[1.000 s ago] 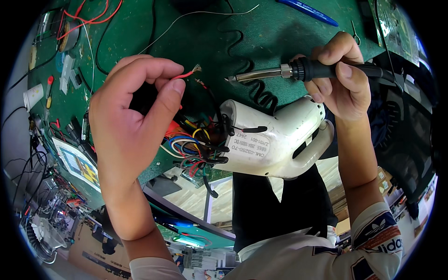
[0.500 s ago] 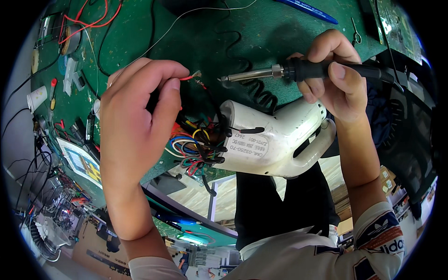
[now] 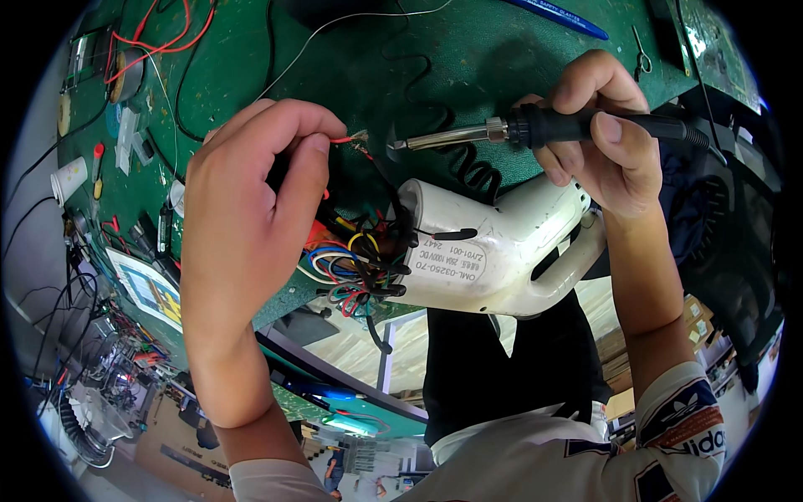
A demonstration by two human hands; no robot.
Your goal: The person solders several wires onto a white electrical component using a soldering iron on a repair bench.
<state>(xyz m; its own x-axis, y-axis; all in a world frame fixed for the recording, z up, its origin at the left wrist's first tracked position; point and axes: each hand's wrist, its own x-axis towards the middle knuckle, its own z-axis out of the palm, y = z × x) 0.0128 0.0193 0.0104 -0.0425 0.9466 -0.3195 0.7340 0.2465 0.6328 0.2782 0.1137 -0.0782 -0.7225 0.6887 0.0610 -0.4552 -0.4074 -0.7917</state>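
Between thumb and forefinger my left hand [image 3: 251, 209] pinches a red wire [image 3: 341, 139] with a bared, frayed end pointing right. My right hand [image 3: 606, 138] is closed round the black handle of a soldering iron [image 3: 468, 132]. The iron's metal tip points left, a short gap away from the bare strands, with a faint wisp of smoke beside it. Below both hands lies a white plastic housing [image 3: 502, 243] with a loop handle, at the table's near edge. A bundle of coloured wires [image 3: 355, 259] with black sleeves comes out of its open left end.
The green work mat [image 3: 335, 75] carries a coiled black cord [image 3: 473, 171], a blue pen-shaped item [image 3: 556, 17] and a solder spool [image 3: 127, 75]. Further left are a paper cup [image 3: 67, 180], a small screwdriver [image 3: 98, 167] and tangled cables. A black chair [image 3: 728, 251] stands at the right.
The view has shifted slightly. Both hands keep their grips, and the iron's tip stays a short way from the bare wire end.
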